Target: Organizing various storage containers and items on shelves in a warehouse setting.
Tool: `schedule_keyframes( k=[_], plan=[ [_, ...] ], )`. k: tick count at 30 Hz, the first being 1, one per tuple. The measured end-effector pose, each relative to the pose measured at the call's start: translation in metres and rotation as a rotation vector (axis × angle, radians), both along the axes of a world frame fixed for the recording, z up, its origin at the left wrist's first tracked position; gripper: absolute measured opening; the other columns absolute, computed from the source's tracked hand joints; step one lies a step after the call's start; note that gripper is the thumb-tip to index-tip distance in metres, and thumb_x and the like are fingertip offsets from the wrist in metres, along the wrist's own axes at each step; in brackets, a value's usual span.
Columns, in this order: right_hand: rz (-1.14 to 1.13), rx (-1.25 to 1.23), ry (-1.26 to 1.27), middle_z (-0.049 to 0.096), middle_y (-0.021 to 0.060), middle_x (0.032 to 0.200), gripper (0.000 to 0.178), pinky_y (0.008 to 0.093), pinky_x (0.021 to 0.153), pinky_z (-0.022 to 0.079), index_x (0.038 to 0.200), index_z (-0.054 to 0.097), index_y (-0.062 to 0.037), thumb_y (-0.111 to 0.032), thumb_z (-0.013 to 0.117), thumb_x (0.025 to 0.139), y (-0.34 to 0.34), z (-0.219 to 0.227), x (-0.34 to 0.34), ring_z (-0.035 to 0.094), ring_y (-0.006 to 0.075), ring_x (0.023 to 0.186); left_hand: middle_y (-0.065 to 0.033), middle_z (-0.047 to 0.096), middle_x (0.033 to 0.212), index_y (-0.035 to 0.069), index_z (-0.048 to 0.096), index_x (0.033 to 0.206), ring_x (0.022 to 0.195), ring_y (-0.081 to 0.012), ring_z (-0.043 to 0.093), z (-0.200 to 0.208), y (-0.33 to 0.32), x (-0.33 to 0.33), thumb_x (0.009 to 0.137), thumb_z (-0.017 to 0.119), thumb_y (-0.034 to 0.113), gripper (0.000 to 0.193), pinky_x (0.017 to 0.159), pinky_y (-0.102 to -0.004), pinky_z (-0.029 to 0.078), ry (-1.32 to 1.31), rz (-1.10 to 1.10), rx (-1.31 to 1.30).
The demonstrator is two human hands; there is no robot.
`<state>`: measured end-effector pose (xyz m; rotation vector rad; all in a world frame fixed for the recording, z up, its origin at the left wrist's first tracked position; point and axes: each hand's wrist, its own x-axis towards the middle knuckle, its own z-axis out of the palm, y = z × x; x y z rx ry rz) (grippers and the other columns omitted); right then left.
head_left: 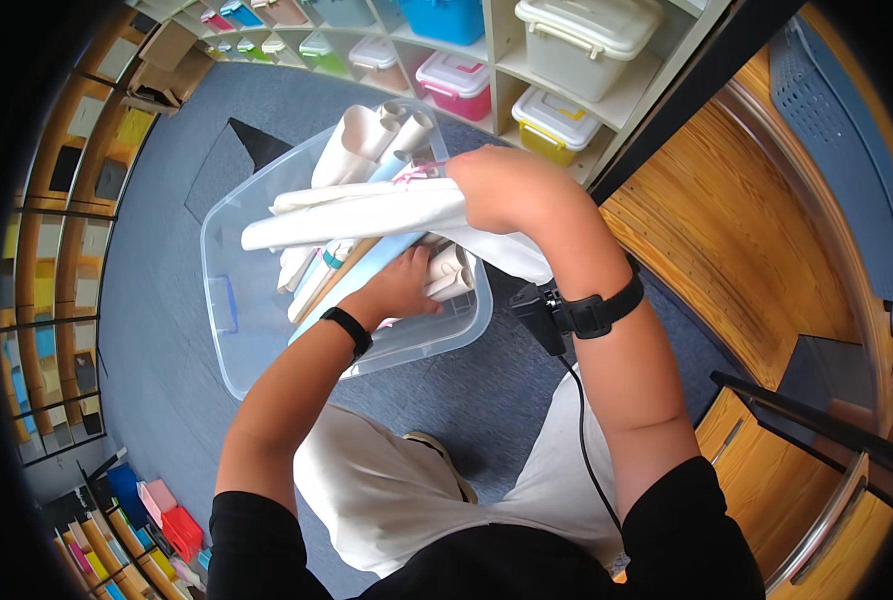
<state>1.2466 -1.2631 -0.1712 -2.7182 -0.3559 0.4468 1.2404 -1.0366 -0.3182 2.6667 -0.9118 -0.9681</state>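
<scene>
My right hand is closed around a long white paper roll, its wrist bent. The roll lies slantwise above a clear plastic bin, and a pink ribbon shows beside my fingers. Down inside the bin, my left hand rests among the rolls with its fingers apart, next to short white rolls. A light blue roll passes under that hand. Several more white rolls stick up at the bin's far side. My left fingertips are partly hidden.
Shelves with lidded boxes stand beyond the bin. A wooden cabinet is on the right, and bookshelves curve along the left. Grey-blue floor surrounds the bin. A cable hangs from a device strapped to my right forearm.
</scene>
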Motion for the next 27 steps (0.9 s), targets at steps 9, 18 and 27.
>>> schedule_keyframes(
  k=[9,18,27],
  plan=[
    [0.031,0.059,0.008,0.068,0.0243,0.098,0.032,0.0444,0.081,0.053,0.101,0.068,-0.0003,0.007,0.055,0.072,0.000,0.001,0.002,0.066,0.0385,0.096,-0.0309,0.053,0.130,0.001,0.024,0.149,0.125,-0.0420,0.049,-0.014,-0.006,0.017,0.067,0.083,0.030,0.105,0.109,-0.0404,0.036,0.084,0.032,-0.025],
    [0.019,0.241,-0.079,0.066,0.0230,0.097,0.030,0.0438,0.080,0.050,0.103,0.065,-0.0015,0.001,0.054,0.075,-0.027,0.018,0.000,0.063,0.0411,0.095,-0.0176,0.068,0.101,0.002,0.054,0.118,0.096,-0.0308,0.067,0.055,0.034,-0.001,0.072,0.080,0.011,0.053,0.088,-0.0372,0.051,-0.084,0.339,-0.472],
    [-0.103,0.513,-0.322,0.066,0.0242,0.096,0.031,0.0409,0.080,0.050,0.106,0.062,-0.0005,-0.005,0.060,0.075,-0.063,0.084,-0.047,0.065,0.0392,0.091,-0.0095,0.059,0.104,-0.001,0.050,0.123,0.095,-0.0205,0.061,0.185,0.125,-0.004,0.079,0.071,0.024,0.054,0.085,-0.0358,0.053,-0.399,0.907,-1.377]
  ],
)
